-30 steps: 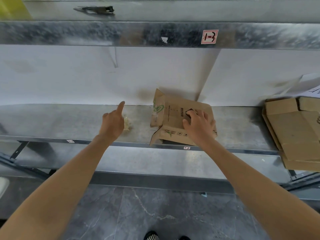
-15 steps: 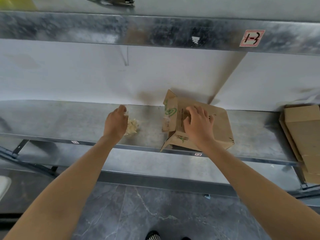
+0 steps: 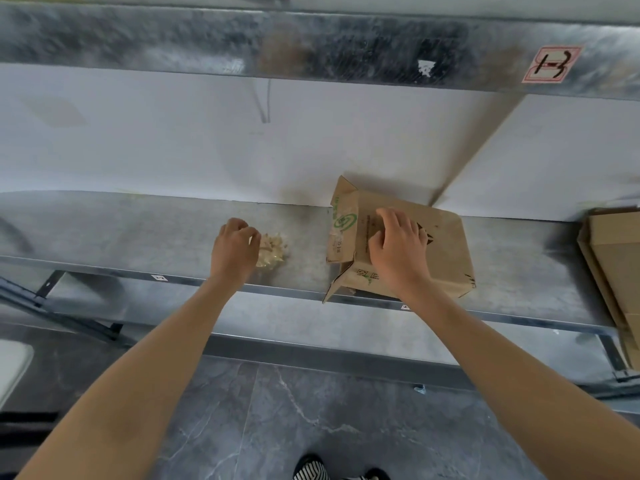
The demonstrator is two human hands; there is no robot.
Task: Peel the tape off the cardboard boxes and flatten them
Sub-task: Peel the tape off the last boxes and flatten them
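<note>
A brown cardboard box [image 3: 446,258] with green print lies partly collapsed on the metal shelf [image 3: 138,233], its left flaps open and one hanging over the front edge. My right hand [image 3: 398,251] rests on the box's top panel, pressing it with bent fingers. A crumpled wad of clear tape [image 3: 273,252] lies on the shelf left of the box. My left hand [image 3: 233,249] is at the wad's left side with its fingers curled, and a pale bit of tape shows at the fingertips.
A stack of flattened cardboard [image 3: 616,271] lies at the shelf's right end. An upper shelf beam [image 3: 311,43] with a red-framed label [image 3: 550,64] hangs overhead. A white wall backs the shelf. Grey stone floor lies below.
My left hand's pointing finger has curled in and the hand has closed against the tape wad. My right hand stays on the box. The camera has shifted left and closer.
</note>
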